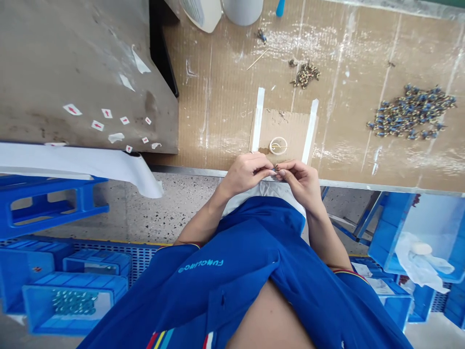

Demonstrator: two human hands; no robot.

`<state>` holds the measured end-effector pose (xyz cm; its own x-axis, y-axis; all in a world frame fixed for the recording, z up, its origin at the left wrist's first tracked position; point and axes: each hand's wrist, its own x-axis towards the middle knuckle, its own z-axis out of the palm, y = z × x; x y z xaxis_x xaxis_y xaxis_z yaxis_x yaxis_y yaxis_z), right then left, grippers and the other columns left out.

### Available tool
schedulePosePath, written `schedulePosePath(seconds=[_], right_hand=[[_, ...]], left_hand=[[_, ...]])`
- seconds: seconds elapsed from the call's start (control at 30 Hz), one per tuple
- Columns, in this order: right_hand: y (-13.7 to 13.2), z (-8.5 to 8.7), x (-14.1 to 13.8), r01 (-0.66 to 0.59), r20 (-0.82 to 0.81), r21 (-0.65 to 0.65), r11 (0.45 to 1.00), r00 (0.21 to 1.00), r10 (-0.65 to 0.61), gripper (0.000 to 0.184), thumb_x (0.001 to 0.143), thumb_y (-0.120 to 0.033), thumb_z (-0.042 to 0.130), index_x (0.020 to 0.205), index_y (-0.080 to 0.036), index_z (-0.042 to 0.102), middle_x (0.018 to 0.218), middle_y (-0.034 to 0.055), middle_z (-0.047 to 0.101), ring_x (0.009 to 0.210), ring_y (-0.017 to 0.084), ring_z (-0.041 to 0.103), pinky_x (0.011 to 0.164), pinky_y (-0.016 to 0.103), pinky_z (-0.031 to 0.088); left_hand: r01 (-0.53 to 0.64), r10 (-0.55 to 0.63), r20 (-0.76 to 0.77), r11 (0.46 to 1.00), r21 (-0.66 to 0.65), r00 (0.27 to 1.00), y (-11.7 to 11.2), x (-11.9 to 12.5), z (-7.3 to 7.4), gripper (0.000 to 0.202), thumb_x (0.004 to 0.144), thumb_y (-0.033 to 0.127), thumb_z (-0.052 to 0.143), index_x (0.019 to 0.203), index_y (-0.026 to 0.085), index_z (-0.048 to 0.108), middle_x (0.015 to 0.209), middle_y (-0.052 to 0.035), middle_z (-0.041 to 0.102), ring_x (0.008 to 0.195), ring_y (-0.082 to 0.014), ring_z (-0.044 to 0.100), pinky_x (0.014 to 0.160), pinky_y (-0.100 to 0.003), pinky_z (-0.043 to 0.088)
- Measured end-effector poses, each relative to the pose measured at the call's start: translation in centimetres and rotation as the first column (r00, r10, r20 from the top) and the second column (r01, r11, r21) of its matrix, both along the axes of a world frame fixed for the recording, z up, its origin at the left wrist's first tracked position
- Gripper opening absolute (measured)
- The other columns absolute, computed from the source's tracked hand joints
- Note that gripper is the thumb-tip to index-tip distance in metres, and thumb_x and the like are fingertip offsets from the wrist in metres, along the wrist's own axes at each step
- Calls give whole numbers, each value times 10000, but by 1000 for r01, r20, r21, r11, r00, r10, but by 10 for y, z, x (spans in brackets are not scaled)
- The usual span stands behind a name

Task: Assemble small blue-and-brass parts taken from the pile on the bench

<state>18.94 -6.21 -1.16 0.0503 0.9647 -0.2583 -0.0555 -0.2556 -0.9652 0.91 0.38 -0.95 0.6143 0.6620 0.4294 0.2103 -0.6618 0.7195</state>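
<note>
My left hand (pixel 247 170) and my right hand (pixel 301 180) meet at the table's front edge, fingertips pinched together. Between them is a small blue and gold part (pixel 275 168), mostly covered by the fingers; its exact kind is too small to make out. Just beyond the fingertips, a small white ring-shaped dish (pixel 271 147) with a thin curved piece inside rests on a cardboard patch (pixel 286 127). White tape strips (pixel 258 118) run along the patch's two sides.
Blue and gold parts (pixel 410 112) lie heaped at the right, with a smaller brownish pile (pixel 305 75) beyond the patch. A thin stick (pixel 257 59) lies near a white container (pixel 243 10). A metal box (pixel 90 72) fills the left. Blue bins (pixel 72 300) stand below.
</note>
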Motion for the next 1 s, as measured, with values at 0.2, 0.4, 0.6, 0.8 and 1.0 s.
schedulePosePath(seconds=[0.2,0.4,0.6,0.8,1.0], right_hand=[[2,3,-1,70,-63,-52,996,995,-73,514,693,-604,794,898,-139,719,766,35,711,644,51,640,665,186,597],[3,4,-2,76,-87,-70,995,993,-81,520,684,-599,803,900,-136,703,747,30,704,646,53,649,661,186,605],[3,3,0,24,-45,-46,999,999,-26,493,717,-597,776,856,-131,693,747,31,690,661,60,645,648,191,590],[3,2,4,-101,72,34,994,993,98,303,825,-429,702,815,-127,674,787,35,674,703,60,637,679,186,556],[5,4,1,-157,191,97,983,972,136,186,873,-280,574,778,-132,633,773,28,669,720,71,639,691,200,518]], left_hand=[[-25,26,14,999,-31,1000,-1,2,2,200,956,280,663,838,119,677,711,-22,639,617,-82,529,611,-217,402],[-21,21,-5,1000,-20,1000,-1,2,1,233,990,266,605,818,127,677,729,-29,656,658,-96,554,638,-228,422],[6,-3,-42,999,52,999,1,0,-4,257,1010,247,557,809,123,658,737,-34,660,673,-111,566,652,-250,427],[59,-45,-84,984,169,995,3,-1,-9,244,982,210,587,758,121,626,706,-14,620,651,-126,520,631,-268,403],[77,-57,-124,984,160,991,4,-2,-2,243,963,161,574,725,116,594,684,-17,596,644,-138,505,613,-274,390]])
